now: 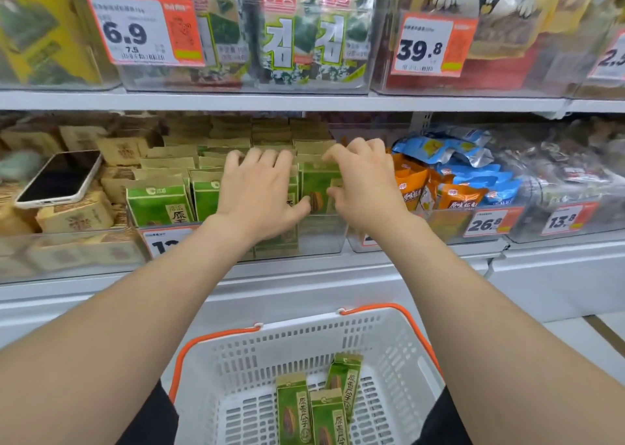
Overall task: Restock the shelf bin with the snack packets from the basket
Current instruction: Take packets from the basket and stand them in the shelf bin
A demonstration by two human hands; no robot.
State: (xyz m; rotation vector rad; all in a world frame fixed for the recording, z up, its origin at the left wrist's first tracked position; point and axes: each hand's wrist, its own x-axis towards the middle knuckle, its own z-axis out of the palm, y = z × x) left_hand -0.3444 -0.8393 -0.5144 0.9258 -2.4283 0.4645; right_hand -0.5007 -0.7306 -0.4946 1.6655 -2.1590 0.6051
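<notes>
Step in hand, by judgement: seating and squaring stock in the shelf bin (321, 238), not picking. Left grip (257, 187): fingers laid fairly straight over the tops of the upright green snack packets (159, 204), thumb spread toward the front-row packet (316, 191) that stands between the two grips; it presses and clasps nothing. Right grip (365, 184): fingers curled at that packet's right edge, forefinger over its top, thumb at its side; whether it actually pinches the packet cannot be told. Stock location: bin rows beneath and left of the left grip, standing on end. Remaining packets (294, 407), three in number, lie in the basket (304, 329), well below both grips, between the forearms. Adjacent: orange packets (412, 187) just right of the right grip; a phone (61, 177) well left of the left grip, lying on a neighbouring bin's stock. Next move, by judgement: lower one grip to the basket and open a gap in the front row for the next packet.
</notes>
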